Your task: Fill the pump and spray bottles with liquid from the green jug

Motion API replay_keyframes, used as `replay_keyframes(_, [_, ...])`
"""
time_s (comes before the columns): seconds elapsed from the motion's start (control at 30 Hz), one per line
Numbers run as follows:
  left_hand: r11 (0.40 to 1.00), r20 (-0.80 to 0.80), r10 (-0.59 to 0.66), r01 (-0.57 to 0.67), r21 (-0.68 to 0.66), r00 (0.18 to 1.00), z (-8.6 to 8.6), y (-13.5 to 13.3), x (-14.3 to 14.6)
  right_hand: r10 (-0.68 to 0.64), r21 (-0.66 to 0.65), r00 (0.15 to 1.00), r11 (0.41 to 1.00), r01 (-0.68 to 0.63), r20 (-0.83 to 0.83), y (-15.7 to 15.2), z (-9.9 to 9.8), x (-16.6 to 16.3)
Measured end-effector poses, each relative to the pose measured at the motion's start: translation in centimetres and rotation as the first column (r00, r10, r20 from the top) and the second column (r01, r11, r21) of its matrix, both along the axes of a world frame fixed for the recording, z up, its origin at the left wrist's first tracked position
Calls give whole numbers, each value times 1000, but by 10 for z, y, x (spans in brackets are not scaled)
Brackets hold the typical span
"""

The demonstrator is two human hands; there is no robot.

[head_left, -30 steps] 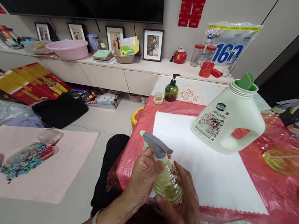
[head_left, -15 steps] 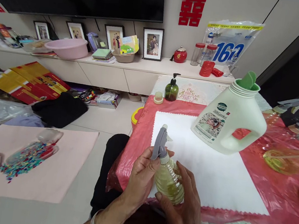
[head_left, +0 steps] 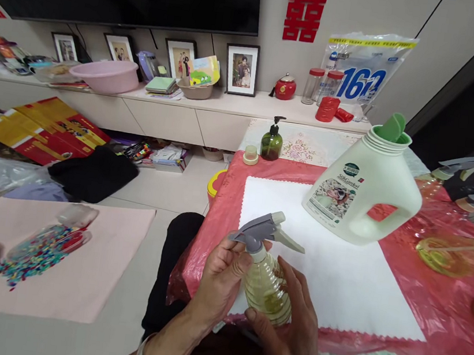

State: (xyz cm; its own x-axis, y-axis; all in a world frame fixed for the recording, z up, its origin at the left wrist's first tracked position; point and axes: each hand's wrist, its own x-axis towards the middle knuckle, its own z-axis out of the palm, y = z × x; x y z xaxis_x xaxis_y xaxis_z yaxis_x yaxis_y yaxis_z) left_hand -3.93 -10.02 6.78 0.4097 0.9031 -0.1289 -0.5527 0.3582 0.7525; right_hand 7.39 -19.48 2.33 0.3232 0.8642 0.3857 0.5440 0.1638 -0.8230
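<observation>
A clear spray bottle with pale yellow liquid leans between my hands, over the near edge of the white mat. Its grey trigger sprayer head points to the right. My left hand pinches the collar and back of the sprayer at the bottle's neck. Around the bottle's body wraps my right hand, thumb at the lower left and fingers on the right side. Behind stands a large pale green detergent jug, uncapped, with a green spout inside its mouth.
A green pump bottle and a small pale cap stand at the back of the red-covered table. More spray bottles, one with yellow liquid, are at the right. Colourful beads lie on a pink mat at left.
The sprayer head has turned at the bottle's neck, its nozzle swinging from facing away to facing right. My left fingers have shifted with it; my right hand still holds the body.
</observation>
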Motion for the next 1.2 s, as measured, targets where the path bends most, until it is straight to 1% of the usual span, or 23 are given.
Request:
replay_keyframes(0.07, [999,-8,-18,18,32,1000,0,-1,1,-3,-4,1000,1000,3,-6,0,0,0])
replay_keyframes(0.17, [997,-12,-2,3,73,1000,2,-1,4,14,-18,1000,1000,-14,-11,0,3,-1])
replay_keyframes(0.23, [999,-17,3,-2,48,1000,4,1,4,38,-34,999,999,-39,-29,0,4,-1])
replay_keyframes(0.33, [999,-30,-42,42,-5,999,8,6,1,88,-66,993,993,-94,-83,-1,4,1])
replay_keyframes(0.43, [998,-44,-65,64,-18,997,8,10,-4,126,-80,983,987,-138,-133,-2,2,4])
replay_keyframes(0.5, [997,-54,-69,68,-19,996,6,11,-7,115,-91,986,988,-127,-121,-3,1,6])
replay_keyframes(0.6, [996,-61,-84,83,-15,995,3,11,-8,58,-110,997,992,-63,-49,-4,1,7])
replay_keyframes(0.7, [998,-67,-61,60,-21,996,0,9,-6,55,-90,997,994,-60,-53,-3,2,6])
replay_keyframes(0.77, [999,-59,-26,24,-42,998,0,8,-5,89,-57,992,994,-94,-91,-2,1,5])
replay_keyframes(0.83, [998,-52,-29,26,-51,998,1,9,-6,128,-29,983,991,-133,-133,-1,0,5])
replay_keyframes(0.97, [994,-52,-107,107,-13,993,7,13,-11,175,3,963,984,-178,-206,2,-4,7])
replay_keyframes(1.1, [993,-30,-117,118,11,993,9,14,-11,204,-17,927,975,-220,-316,3,-9,6])
replay_keyframes(1.2, [987,-51,-157,158,25,986,7,14,-11,209,7,891,974,-226,-402,3,-15,2])
